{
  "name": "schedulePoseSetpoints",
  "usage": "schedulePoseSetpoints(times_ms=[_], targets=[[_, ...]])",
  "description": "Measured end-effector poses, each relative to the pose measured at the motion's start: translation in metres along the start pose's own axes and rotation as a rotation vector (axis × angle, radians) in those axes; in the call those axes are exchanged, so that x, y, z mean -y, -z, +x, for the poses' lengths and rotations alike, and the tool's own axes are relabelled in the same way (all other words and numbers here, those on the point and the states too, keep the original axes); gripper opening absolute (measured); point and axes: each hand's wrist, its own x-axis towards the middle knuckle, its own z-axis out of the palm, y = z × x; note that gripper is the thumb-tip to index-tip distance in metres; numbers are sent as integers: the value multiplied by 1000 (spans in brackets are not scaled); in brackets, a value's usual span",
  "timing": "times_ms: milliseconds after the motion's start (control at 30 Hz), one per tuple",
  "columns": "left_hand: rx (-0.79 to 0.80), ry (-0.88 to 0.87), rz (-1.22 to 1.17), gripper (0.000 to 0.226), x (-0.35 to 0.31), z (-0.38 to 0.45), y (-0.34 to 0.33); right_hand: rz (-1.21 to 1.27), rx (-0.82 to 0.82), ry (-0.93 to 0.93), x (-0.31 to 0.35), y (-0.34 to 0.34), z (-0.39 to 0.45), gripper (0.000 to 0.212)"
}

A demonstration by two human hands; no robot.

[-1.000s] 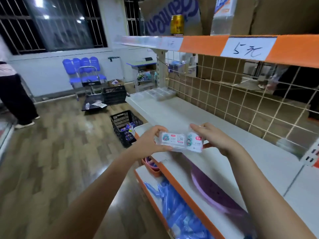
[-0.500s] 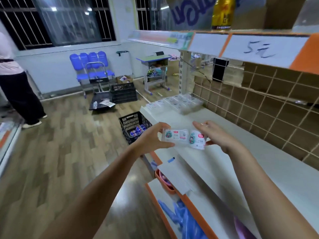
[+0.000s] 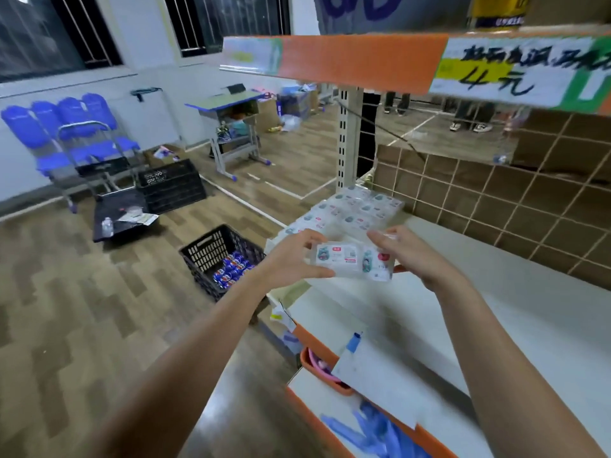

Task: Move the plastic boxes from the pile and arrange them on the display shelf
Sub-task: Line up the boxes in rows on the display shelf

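Landmark: I take the white display shelf [image 3: 496, 312] as my reference for every place below.
Held thing: I have one clear plastic box [image 3: 353, 261] up in the air above the front part of the shelf, not touching its surface.
Left grip: my left hand [image 3: 291, 259] is curled on the box's left end, thumb along the near lower edge, fingers [image 3: 309, 236] over the far top edge.
Right grip: my right hand [image 3: 408, 251] is curled on the box's right end, with a fingertip showing under its lower right corner.
Box relative to the grips: it spans the gap between the two hands, its labelled face bare in the middle and turned towards me.
Long axis: it runs left to right, roughly along the shelf's front edge, with the right end a little lower.
Box label: I see white stickers with small teal pictures and red patches; the print is too small and blurred for me to read.
Boxes already placed: a group of like boxes [image 3: 350, 209] lies flat at the shelf's far left end, just beyond the held one, beside the upright post [image 3: 345, 140].
Writing: the price strip [image 3: 515, 71] on the shelf above carries a handwritten "4元"; the line above it is too smeared to read.
Shelf back: a wire grid [image 3: 496, 200] with brown cardboard behind it.
Floor left of the shelf: a black crate [image 3: 211, 256] with blue packets inside.
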Motion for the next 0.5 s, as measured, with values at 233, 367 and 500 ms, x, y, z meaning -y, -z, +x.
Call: schedulePoseSetpoints(times_ms=[233, 367, 500], targets=[[113, -88, 148, 71, 23, 61, 10, 3, -92, -74, -1, 6, 46, 55], [153, -134, 183, 69, 32, 97, 14, 3, -120, -72, 6, 13, 74, 52], [246, -223, 316, 71, 34, 125, 12, 21, -167, -83, 10, 17, 94, 54]])
